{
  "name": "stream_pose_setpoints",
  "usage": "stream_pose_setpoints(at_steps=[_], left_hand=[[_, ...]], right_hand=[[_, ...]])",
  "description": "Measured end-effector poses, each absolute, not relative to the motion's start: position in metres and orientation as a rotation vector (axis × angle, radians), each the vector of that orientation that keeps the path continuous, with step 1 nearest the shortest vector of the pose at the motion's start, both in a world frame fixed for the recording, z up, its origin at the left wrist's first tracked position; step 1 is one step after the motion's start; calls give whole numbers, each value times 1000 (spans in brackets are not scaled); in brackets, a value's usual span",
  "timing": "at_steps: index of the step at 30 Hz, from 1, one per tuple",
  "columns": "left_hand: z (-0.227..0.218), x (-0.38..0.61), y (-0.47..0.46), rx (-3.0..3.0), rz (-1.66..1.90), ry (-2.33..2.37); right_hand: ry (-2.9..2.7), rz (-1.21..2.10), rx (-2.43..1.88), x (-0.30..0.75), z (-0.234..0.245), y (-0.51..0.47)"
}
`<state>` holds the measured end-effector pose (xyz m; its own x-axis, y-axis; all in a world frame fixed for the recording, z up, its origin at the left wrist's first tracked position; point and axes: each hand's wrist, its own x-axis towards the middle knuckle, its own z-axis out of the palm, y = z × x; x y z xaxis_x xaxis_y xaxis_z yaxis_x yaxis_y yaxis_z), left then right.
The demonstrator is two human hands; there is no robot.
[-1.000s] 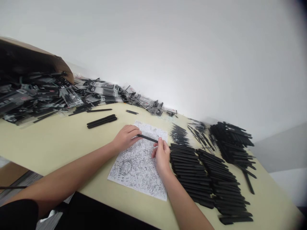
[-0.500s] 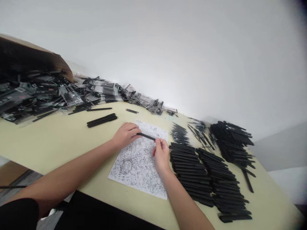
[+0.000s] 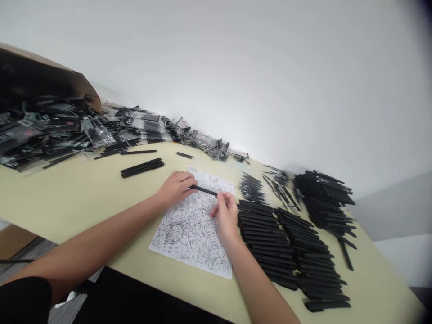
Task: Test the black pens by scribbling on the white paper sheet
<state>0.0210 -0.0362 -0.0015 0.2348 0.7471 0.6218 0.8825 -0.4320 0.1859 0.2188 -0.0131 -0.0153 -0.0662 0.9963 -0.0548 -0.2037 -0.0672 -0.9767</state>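
Observation:
A slim black pen [image 3: 204, 190] is held level between my two hands, just above a scribbled sheet of paper [image 3: 189, 234]. My left hand [image 3: 177, 186] closes on its left end, and my right hand [image 3: 225, 211] pinches its right end between thumb and fingers. The fingers cover both tips. Beside my right forearm lie two columns of black pens, a nearer one [image 3: 266, 245] and a farther one [image 3: 315, 256]. Several more black pens [image 3: 142, 168] lie together to the left of my left hand.
An open cardboard box [image 3: 86, 87] at the far left spills clear packets [image 3: 141, 123] along the wall. Thin refills [image 3: 251, 188] lie behind the pen columns, with a heap of black pens [image 3: 324, 191] at the right. The table's front edge runs below my forearms.
The view has shifted slightly, so everything sits a little farther left. Both hands keep their hold on the pen, with hardly any other movement.

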Motion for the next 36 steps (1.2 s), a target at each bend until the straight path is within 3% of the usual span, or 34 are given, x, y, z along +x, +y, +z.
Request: stream_pose_setpoints(at_steps=[36], left_hand=[[-3, 23, -33, -2334, -1026, -1484]], right_hand=[[-1136, 1357, -1064, 220, -16, -11]])
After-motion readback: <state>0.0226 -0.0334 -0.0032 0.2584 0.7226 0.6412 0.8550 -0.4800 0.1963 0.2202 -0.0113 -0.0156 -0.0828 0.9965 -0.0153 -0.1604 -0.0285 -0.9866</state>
